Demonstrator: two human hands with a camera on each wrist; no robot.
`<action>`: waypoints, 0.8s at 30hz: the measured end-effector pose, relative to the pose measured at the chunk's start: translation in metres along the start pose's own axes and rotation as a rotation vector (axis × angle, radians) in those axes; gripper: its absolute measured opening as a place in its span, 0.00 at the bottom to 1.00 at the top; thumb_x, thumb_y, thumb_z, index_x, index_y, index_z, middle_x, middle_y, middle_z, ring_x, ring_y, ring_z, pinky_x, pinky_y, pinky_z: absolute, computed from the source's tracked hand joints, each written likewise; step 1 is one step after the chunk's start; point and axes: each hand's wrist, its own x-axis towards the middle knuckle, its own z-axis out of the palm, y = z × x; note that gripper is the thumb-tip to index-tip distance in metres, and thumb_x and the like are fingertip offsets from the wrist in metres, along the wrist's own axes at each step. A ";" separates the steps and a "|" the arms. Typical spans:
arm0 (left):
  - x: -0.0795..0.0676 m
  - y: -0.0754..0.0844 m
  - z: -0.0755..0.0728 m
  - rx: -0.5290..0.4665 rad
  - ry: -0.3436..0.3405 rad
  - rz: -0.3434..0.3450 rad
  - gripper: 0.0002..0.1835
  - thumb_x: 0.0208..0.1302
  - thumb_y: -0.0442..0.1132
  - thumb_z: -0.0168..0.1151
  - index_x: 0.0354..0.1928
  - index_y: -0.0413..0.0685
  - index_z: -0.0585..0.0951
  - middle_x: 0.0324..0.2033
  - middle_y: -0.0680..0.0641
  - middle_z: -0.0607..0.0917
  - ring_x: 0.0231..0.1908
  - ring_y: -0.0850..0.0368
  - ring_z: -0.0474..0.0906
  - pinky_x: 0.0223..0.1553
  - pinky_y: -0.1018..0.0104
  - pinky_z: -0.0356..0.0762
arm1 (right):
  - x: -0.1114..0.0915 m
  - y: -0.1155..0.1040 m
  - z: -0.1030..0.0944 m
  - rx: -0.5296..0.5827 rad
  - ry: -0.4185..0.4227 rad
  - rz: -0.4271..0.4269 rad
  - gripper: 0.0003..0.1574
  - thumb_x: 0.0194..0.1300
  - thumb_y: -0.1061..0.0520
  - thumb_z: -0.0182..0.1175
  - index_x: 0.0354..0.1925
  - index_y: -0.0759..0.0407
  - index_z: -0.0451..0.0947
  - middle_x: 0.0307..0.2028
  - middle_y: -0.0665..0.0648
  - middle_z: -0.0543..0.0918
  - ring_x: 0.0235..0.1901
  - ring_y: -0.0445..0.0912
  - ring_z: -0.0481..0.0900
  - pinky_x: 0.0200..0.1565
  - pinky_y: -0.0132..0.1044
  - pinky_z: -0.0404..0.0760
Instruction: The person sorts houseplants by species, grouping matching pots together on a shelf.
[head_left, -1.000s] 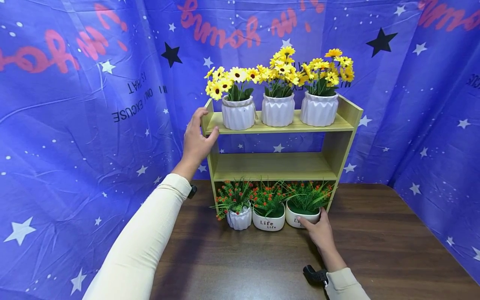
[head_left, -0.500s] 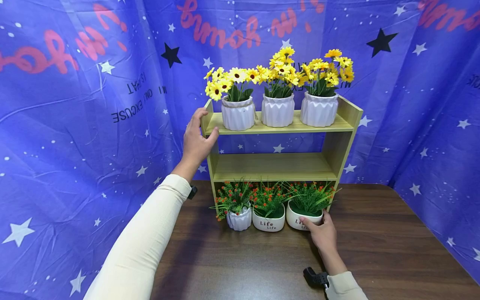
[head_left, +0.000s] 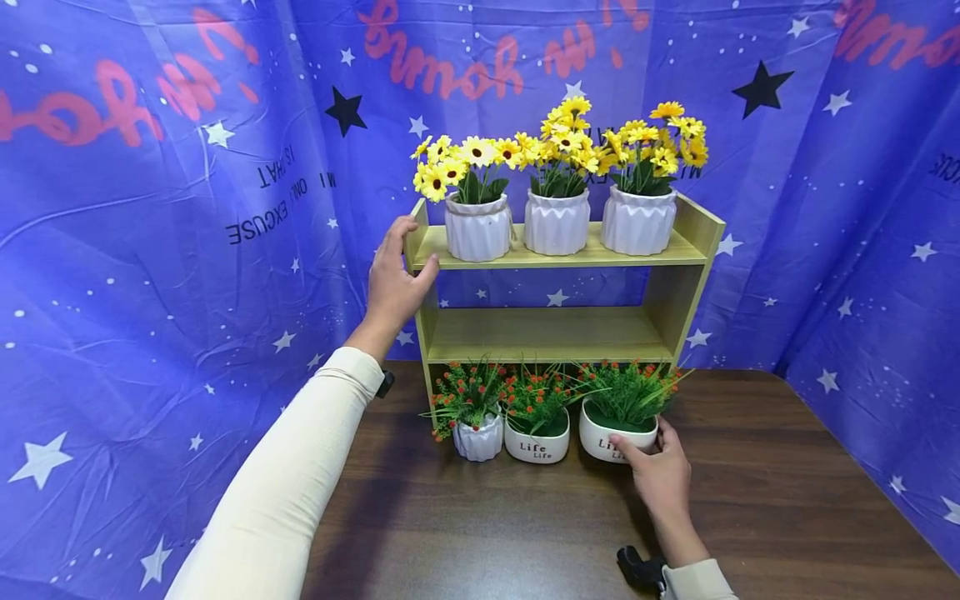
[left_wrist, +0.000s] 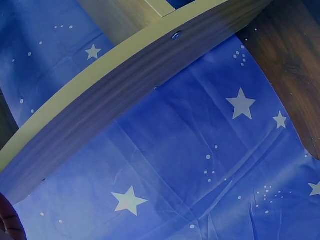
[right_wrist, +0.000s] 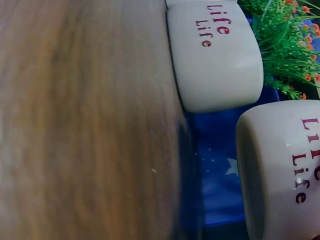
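My left hand holds the left side panel of a light wooden shelf near its top, thumb at the front edge. In the left wrist view that side panel crosses diagonally, with a fingertip at the lower left corner. At the lower right of the shelf, my right hand grips a white oval flowerpot lettered "Life", thumb on its front and fingers round its right side. Grass and small orange-red flowers fill it. The right wrist view shows the held pot with its underside visible.
A second "Life" pot and a fluted white pot stand left of the held one. Three white pots with yellow flowers, the middle one included, line the top shelf. Blue star-printed cloth surrounds the brown table.
My right hand has drawn the flowerpot to the right and slightly toward me, widening the gap from the middle pot. My left hand stays on the shelf's side panel.
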 end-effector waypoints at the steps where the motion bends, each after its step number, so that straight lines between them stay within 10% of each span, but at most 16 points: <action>1: 0.000 0.000 0.000 -0.001 0.000 0.001 0.27 0.61 0.41 0.65 0.61 0.43 0.71 0.67 0.47 0.71 0.67 0.52 0.66 0.67 0.57 0.62 | -0.001 -0.002 -0.002 0.012 0.001 -0.004 0.53 0.54 0.48 0.76 0.69 0.66 0.64 0.61 0.68 0.76 0.59 0.54 0.74 0.45 0.17 0.66; 24: 0.000 -0.002 0.001 0.002 0.010 0.008 0.27 0.61 0.41 0.66 0.61 0.44 0.71 0.67 0.47 0.72 0.67 0.52 0.66 0.67 0.58 0.62 | -0.012 -0.034 -0.026 0.130 0.020 -0.016 0.46 0.57 0.56 0.74 0.69 0.64 0.66 0.59 0.67 0.78 0.44 0.26 0.73 0.42 0.15 0.72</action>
